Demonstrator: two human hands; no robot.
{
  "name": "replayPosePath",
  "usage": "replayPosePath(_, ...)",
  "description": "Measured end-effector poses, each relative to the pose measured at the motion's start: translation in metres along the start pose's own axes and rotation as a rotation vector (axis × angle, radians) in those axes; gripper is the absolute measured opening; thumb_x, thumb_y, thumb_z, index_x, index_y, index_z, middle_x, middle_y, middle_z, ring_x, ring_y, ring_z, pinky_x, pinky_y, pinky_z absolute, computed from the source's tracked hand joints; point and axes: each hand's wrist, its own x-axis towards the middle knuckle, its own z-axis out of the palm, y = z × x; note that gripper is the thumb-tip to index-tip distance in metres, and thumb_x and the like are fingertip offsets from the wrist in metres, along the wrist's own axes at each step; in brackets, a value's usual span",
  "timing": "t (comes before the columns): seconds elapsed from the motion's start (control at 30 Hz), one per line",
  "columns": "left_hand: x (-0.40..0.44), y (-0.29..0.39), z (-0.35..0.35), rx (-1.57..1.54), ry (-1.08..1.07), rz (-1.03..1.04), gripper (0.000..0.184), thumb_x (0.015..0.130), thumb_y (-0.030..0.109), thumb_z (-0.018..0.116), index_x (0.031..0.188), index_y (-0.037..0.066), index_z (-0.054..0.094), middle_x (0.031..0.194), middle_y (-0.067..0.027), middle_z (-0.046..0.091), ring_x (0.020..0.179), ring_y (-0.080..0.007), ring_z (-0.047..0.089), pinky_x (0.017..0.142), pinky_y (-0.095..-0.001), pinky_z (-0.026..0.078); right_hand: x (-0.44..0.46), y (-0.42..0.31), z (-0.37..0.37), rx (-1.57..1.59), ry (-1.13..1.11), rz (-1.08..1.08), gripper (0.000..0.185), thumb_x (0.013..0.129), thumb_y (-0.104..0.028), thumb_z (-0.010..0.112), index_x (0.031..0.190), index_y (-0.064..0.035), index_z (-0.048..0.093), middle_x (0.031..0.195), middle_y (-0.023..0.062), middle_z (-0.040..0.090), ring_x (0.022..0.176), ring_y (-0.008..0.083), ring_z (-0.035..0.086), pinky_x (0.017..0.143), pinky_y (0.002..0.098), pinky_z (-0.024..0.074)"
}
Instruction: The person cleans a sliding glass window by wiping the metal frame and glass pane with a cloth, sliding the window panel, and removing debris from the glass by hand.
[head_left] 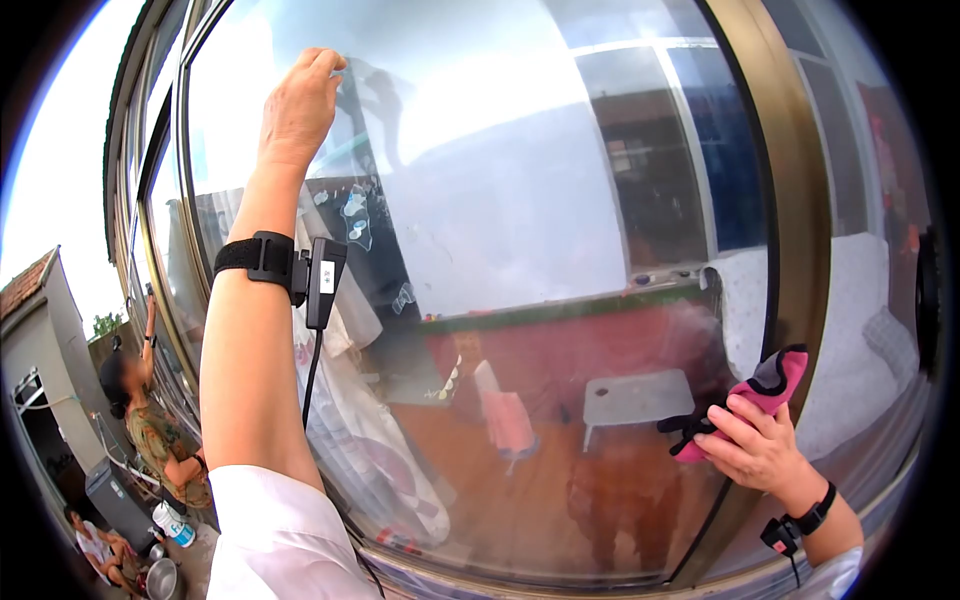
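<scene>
My left hand (300, 103) is raised against the upper left of a large window pane (500, 190), its fingers bent and pressed together; what they hold, if anything, is too small to make out. At the lower right, my right hand (752, 447) grips a pink and black cloth (775, 385) near the window's brown metal frame (800, 200). The cloth is bunched, with part of it sticking out above and left of the fingers. A black strap with a small device (322, 283) is on my left forearm, and another strap is on my right wrist.
At the left, a person in a patterned top (165, 450) stands with one arm raised to the windows. Another person (100, 545) sits low beside a metal bowl (162, 578). A white bucket (174, 523) stands nearby. A small table (638, 398) shows through the glass.
</scene>
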Motion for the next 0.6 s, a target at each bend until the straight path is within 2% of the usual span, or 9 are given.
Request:
replayPosePath(0.23, 0.0021, -0.0014, -0.0001, 0.06, -0.002, 0.059, 0.005, 0.089, 0.013, 0.055, 0.093, 0.01, 0.056, 0.102, -0.0019, 0.06, 0.082, -0.029, 0.062, 0.071, -0.0401, 0.051, -0.0005, 0.0008, 0.002, -0.03, 0.012, -0.014, 0.038, 0.069, -0.024, 0.072, 0.106, -0.032, 0.064, 0.126, -0.0064, 0.053, 0.115, 0.0153, 0.052, 0.083, 0.0408, 0.0392)
replayPosePath(0.4, 0.0045, -0.0019, 0.0019, 0.168, -0.019, 0.155, 0.006, 0.089, 0.012, 0.051, 0.091, 0.006, 0.051, 0.1, -0.0067, 0.057, 0.084, -0.0292, 0.061, 0.072, -0.04, 0.052, -0.0012, 0.0013, 0.0035, -0.029, 0.022, -0.01, 0.038, 0.069, -0.024, 0.072, 0.105, -0.0317, 0.064, 0.125, -0.0067, 0.053, 0.115, 0.0155, 0.052, 0.084, 0.0408, 0.0396)
replayPosePath(0.5, 0.0027, -0.0008, 0.0065, 0.183, -0.021, 0.122, 0.009, 0.087, 0.012, 0.053, 0.091, 0.005, 0.05, 0.106, -0.0074, 0.057, 0.087, -0.0295, 0.061, 0.073, -0.0407, 0.051, -0.0007, 0.0005, 0.0029, -0.022, 0.033, 0.0, 0.039, 0.068, -0.023, 0.073, 0.105, -0.0312, 0.063, 0.125, -0.0063, 0.054, 0.116, 0.0162, 0.051, 0.085, 0.0419, 0.0399)
replayPosePath(0.6, -0.0051, 0.0013, 0.0058, 0.139, 0.006, 0.086, 0.008, 0.088, 0.012, 0.051, 0.091, 0.005, 0.05, 0.104, -0.0078, 0.056, 0.088, -0.0287, 0.06, 0.073, -0.0396, 0.053, -0.0001, 0.0003, 0.0014, -0.004, 0.01, 0.006, 0.04, 0.067, -0.024, 0.074, 0.105, -0.0306, 0.064, 0.125, -0.0058, 0.054, 0.118, 0.0171, 0.049, 0.087, 0.0427, 0.0401)
